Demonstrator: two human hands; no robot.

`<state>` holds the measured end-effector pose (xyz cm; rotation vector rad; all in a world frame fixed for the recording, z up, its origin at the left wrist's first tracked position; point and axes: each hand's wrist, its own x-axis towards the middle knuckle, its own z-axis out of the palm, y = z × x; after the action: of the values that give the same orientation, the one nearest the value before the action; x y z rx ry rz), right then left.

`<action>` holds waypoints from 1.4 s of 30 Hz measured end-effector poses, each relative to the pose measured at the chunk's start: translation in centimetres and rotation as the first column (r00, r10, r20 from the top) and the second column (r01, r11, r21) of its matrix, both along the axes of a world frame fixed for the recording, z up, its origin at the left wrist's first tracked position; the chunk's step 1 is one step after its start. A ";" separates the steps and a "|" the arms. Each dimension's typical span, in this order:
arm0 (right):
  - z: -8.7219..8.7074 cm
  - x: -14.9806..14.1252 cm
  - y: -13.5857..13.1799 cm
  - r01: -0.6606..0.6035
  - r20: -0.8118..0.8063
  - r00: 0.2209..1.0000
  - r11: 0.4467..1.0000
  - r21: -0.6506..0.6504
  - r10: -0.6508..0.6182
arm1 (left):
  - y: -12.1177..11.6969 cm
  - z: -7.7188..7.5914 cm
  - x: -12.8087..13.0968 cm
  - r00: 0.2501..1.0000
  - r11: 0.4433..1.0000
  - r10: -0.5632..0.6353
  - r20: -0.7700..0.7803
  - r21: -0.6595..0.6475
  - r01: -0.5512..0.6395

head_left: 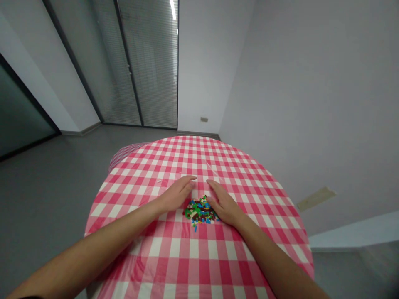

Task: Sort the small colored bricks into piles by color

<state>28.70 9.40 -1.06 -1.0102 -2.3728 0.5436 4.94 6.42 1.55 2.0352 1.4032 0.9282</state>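
From where I stand, the left grip [176, 194] is loosely curved with its fingers reaching inward and nothing pinched in it, and the right grip [225, 204] is cupped too, its thumb set apart from the other fingers, at the edge of a pile of small multicoloured pieces [201, 211]; whether it touches them I can't tell. That pile lies between the two grips, a little nearer the wearer than their fingertips, with a blue piece [195, 228] at its near edge. Beneath and all around the grips spreads the round table [193, 249] in its red-and-white checked cover.
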 end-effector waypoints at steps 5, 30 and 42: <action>-0.5 0.7 0.7 0.065 -0.028 0.997 0.998 -0.008 -0.065 | 1.2 -0.1 -0.9 0.970 0.997 -0.011 0.242 -0.078 0.030; 0.7 -4.0 -3.8 -0.076 -0.234 0.957 0.926 0.370 0.172 | -0.3 -1.6 6.7 0.649 0.960 0.279 0.708 -0.200 -0.195; 1.0 -1.3 -1.8 -0.107 -0.087 0.987 0.956 0.272 0.135 | 0.0 -0.9 0.4 0.991 1.000 -0.003 0.136 0.020 0.000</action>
<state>27.38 7.59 -0.05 -0.7036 -2.3463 0.3005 5.32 6.39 0.67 1.9475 1.3245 1.0631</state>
